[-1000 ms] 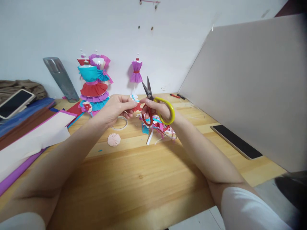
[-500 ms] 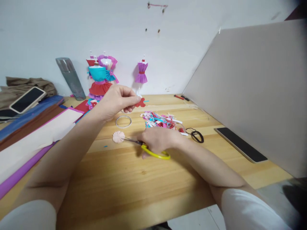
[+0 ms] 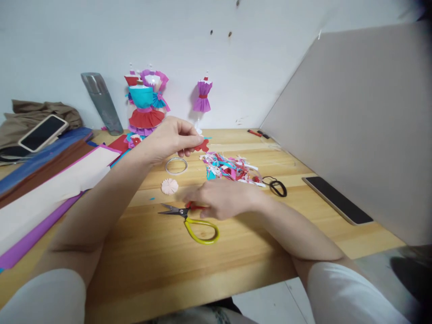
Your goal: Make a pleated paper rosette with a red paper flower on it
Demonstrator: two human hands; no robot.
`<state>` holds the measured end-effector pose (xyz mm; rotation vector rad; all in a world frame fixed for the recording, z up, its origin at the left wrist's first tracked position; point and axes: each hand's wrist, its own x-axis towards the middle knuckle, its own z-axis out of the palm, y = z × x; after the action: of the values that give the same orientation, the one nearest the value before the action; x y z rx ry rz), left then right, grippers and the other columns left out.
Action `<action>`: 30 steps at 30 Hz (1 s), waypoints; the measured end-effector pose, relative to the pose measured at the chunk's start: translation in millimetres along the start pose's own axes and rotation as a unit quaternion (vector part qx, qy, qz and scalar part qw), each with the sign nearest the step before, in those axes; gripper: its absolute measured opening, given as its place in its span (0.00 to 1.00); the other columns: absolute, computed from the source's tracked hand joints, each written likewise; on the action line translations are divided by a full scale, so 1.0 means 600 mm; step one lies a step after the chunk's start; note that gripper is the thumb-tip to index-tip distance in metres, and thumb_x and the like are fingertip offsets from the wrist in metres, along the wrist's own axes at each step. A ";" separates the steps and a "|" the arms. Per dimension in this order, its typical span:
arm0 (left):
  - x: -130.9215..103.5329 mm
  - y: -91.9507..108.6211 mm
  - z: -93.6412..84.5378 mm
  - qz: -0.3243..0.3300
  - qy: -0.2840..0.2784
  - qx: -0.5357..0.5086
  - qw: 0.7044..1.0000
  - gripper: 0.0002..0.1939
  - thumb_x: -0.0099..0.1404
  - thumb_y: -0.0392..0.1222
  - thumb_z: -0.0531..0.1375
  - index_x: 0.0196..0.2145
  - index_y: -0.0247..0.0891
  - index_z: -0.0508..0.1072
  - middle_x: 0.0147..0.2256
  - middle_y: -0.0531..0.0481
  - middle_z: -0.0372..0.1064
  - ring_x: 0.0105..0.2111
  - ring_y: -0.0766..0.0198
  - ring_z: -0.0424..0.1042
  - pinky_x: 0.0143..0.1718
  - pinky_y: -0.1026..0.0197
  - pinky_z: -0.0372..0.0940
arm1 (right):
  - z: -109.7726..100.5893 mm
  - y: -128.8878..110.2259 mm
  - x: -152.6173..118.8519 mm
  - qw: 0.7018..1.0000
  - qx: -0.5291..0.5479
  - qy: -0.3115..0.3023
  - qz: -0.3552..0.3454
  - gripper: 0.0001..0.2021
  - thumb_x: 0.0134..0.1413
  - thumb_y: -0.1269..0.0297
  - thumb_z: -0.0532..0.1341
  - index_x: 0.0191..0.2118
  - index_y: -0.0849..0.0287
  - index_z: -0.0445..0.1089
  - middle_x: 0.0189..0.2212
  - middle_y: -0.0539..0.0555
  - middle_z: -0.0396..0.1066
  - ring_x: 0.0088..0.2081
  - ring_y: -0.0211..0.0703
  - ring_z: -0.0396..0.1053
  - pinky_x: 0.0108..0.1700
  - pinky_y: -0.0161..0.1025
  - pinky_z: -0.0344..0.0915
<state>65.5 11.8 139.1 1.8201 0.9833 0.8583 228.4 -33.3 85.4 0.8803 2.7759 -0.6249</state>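
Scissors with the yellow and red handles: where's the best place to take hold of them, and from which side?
Probably the yellow loop, coming from the right: the scissors lie with their parted blades pointing left, and this loop sits uncovered toward the near edge, while the right grip partly hides the red handle.

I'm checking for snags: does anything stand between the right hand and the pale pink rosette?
Nothing visible stands between the right hand and the rosette; the scissors lie on the near side, outside that gap.
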 end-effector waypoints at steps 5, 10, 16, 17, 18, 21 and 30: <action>0.015 -0.008 -0.001 -0.007 -0.020 0.008 1.000 0.12 0.59 0.32 0.64 0.18 0.33 0.73 0.15 0.53 0.64 0.17 0.72 0.62 0.20 0.66 0.55 | -0.038 0.065 -0.014 0.969 0.117 0.189 0.106 0.17 0.60 0.63 0.55 0.20 0.61 0.67 0.19 0.53 0.70 0.21 0.36 0.61 0.28 0.38 0.55; 0.013 -0.028 0.008 -0.029 -0.005 0.021 0.999 0.13 0.59 0.32 0.63 0.18 0.33 0.72 0.15 0.53 0.64 0.17 0.72 0.61 0.22 0.65 0.56 | -0.036 0.116 -0.002 0.829 0.408 0.368 0.100 0.03 0.48 0.68 0.62 0.31 0.60 0.72 0.28 0.54 0.76 0.30 0.38 0.72 0.34 0.37 0.64; -0.024 -0.074 0.021 -0.051 0.026 0.019 0.998 0.15 0.61 0.36 0.61 0.17 0.35 0.69 0.15 0.55 0.62 0.17 0.72 0.59 0.22 0.65 0.55 | -0.017 0.111 0.028 0.757 0.567 0.317 0.073 0.19 0.40 0.50 0.67 0.33 0.62 0.74 0.29 0.54 0.76 0.28 0.38 0.74 0.30 0.36 0.64; -0.030 -0.080 0.022 -0.051 0.033 0.017 0.998 0.15 0.60 0.36 0.61 0.17 0.35 0.69 0.15 0.55 0.62 0.17 0.72 0.59 0.22 0.65 0.54 | -0.013 0.105 0.031 0.764 0.561 0.310 0.072 0.21 0.42 0.47 0.66 0.33 0.63 0.74 0.30 0.54 0.76 0.27 0.38 0.74 0.29 0.36 0.63; -0.035 -0.085 0.024 -0.052 0.033 0.016 0.998 0.14 0.60 0.35 0.61 0.17 0.35 0.69 0.15 0.56 0.62 0.17 0.72 0.59 0.22 0.66 0.54 | -0.009 0.098 0.034 0.775 0.548 0.305 0.072 0.22 0.44 0.45 0.65 0.33 0.63 0.74 0.30 0.55 0.76 0.27 0.38 0.74 0.28 0.36 0.62; -0.043 -0.098 0.028 -0.069 0.049 0.015 0.996 0.14 0.57 0.35 0.61 0.16 0.35 0.69 0.15 0.55 0.62 0.16 0.72 0.59 0.20 0.66 0.54 | 0.004 0.080 0.043 0.806 0.506 0.300 0.074 0.20 0.48 0.46 0.65 0.30 0.63 0.72 0.26 0.54 0.74 0.25 0.37 0.72 0.26 0.34 0.60; -0.052 -0.134 0.032 -0.097 0.089 -0.021 0.991 0.10 0.59 0.39 0.64 0.22 0.34 0.73 0.15 0.55 0.64 0.17 0.72 0.62 0.19 0.70 0.57 | 0.035 0.071 0.076 0.791 0.511 0.327 0.083 0.12 0.43 0.64 0.70 0.23 0.62 0.66 0.16 0.47 0.67 0.16 0.30 0.64 0.20 0.29 0.58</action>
<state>45.3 2.1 53.4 1.6031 1.2240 0.9247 216.4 12.4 39.7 1.7680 2.6487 -2.2582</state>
